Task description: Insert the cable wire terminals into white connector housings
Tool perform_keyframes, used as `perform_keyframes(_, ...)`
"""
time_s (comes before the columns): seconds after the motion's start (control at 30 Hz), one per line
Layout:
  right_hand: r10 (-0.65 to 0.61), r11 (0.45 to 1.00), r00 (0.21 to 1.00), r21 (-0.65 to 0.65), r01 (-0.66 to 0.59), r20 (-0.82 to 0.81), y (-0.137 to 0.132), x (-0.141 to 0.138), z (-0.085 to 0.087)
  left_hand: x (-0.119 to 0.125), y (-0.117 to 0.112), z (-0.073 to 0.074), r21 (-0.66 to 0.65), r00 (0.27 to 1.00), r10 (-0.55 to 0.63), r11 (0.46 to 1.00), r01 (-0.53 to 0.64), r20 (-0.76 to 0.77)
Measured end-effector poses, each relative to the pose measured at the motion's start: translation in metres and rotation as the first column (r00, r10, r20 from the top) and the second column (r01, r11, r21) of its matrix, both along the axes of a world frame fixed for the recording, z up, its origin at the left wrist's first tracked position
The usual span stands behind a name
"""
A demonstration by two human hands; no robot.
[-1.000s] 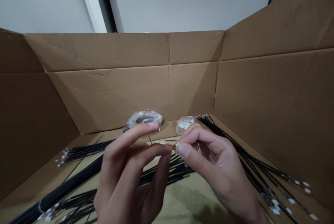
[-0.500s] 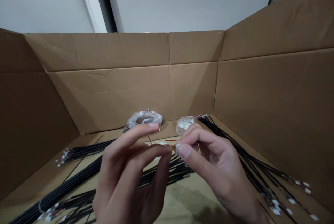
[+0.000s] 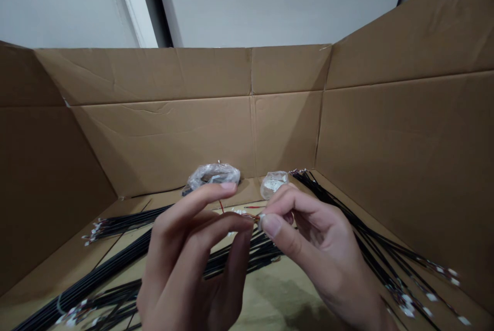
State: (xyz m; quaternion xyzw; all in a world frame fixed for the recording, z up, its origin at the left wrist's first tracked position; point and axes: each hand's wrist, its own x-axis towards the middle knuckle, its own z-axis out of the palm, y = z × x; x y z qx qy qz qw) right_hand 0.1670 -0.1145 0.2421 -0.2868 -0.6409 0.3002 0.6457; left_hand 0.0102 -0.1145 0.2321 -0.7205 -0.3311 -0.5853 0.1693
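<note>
My left hand [image 3: 193, 264] and my right hand [image 3: 312, 248] meet in the middle, low over a cardboard box floor. The right thumb and forefinger pinch a small white connector [image 3: 261, 219]. The left fingers pinch the thin red wire ends [image 3: 250, 214] leading into it, the left forefinger stretched out above. Black cables [image 3: 231, 261] run beneath both hands.
A large open cardboard box [image 3: 405, 130] walls in the space on three sides. Bundles of black cables with white plugs lie at the left [image 3: 116, 225] and along the right wall [image 3: 386, 259]. Two small clear plastic bags [image 3: 212, 174] [image 3: 273, 183] sit at the back.
Almost nothing: both hands hold the same pinch, with the right thumb shifted very slightly.
</note>
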Motion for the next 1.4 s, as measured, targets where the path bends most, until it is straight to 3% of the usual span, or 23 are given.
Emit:
perform_keyframes(0.3,-0.019,1.0,1.0,0.023,0.019,0.015,-0.001,0.001,0.004,0.006,0.002,-0.001,0.028,0.998,0.019,0.999,-0.021,0.057)
perform_keyframes(0.57,-0.047,0.981,0.995,0.19,0.03,0.085,-0.002,0.0,0.002,-0.007,-0.005,-0.001,-0.034,0.999,0.029,0.999,-0.028,0.039)
perform_keyframes(0.67,-0.113,0.942,0.986,0.329,0.068,0.12,-0.001,0.0,0.0,-0.004,-0.006,0.003,-0.049,0.997,0.013,0.999,-0.009,0.082)
perform_keyframes(0.8,-0.265,0.843,0.955,0.514,0.162,0.134,0.0,0.001,-0.002,0.002,-0.007,0.007,-0.047,0.993,0.011,0.999,-0.005,0.12)
perform_keyframes(0.93,-0.311,0.773,0.944,0.608,0.182,0.114,0.002,0.002,-0.002,0.004,-0.004,0.005,0.0,0.991,0.023,1.0,-0.023,0.132)
perform_keyframes(1.1,-0.32,0.756,0.936,0.635,0.158,0.148,0.004,0.004,0.002,0.002,-0.004,0.0,-0.043,0.984,0.033,0.999,-0.026,0.176)
perform_keyframes(1.4,-0.341,0.724,0.929,0.671,0.161,0.145,0.003,0.006,0.004,-0.004,-0.01,0.007,-0.091,0.991,-0.008,0.996,0.02,0.132)
